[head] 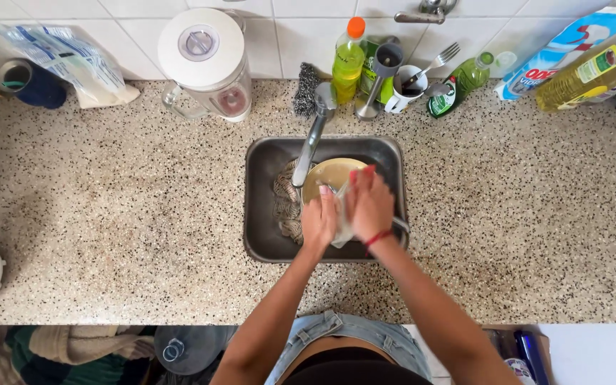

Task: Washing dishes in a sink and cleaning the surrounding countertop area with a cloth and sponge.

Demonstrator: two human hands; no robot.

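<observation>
Both hands are over a small dark metal sink set in a speckled stone counter. My right hand grips a clear glass tilted over the basin. My left hand presses against the glass from the left, fingers at its mouth. Under the hands lies a pale yellow plate, and a patterned plate sits to its left in the basin. The chrome tap reaches over the sink from the back edge.
Behind the sink stand a green soap bottle, a steel scourer, a white mug with a fork and a second green bottle. A blender jug stands back left, an oil bottle back right.
</observation>
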